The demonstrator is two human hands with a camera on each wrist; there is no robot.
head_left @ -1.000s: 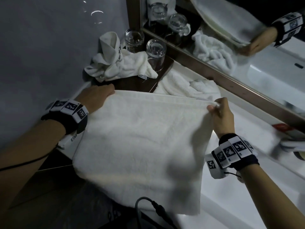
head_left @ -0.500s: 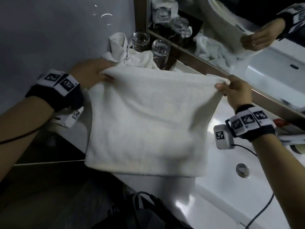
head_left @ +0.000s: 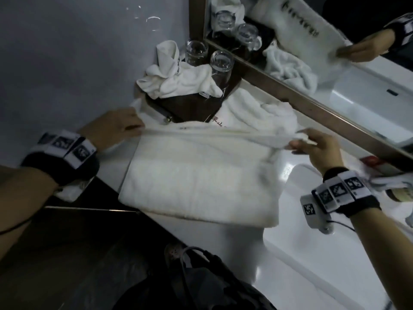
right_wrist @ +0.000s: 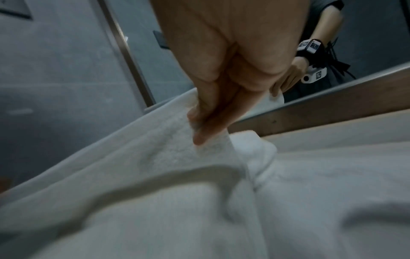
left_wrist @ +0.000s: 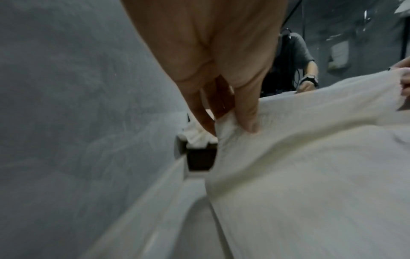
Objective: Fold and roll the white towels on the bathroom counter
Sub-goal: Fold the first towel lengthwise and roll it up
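A large white towel (head_left: 196, 175) lies spread over the white counter (head_left: 223, 229), its near edge by the counter's front. My left hand (head_left: 116, 128) pinches the towel's far left corner (left_wrist: 230, 126); thumb and fingers show clamped on the cloth in the left wrist view. My right hand (head_left: 312, 144) pinches the far right corner (right_wrist: 199, 129). The far edge is stretched taut between both hands, slightly above the counter. A second white towel (head_left: 257, 113) lies crumpled behind it. A third (head_left: 176, 79) is bunched on a dark tray.
Two upturned glasses (head_left: 221, 63) stand on the dark tray (head_left: 190, 106) in the corner by the grey wall. A wood-framed mirror (head_left: 312, 108) runs along the back. The white basin (head_left: 335, 253) is at right. A dark bag (head_left: 201, 283) sits below the counter's front edge.
The towel was held up hanging in front of me; both hands have since lowered it, and most of it now lies flat on the counter with the far edge still held.
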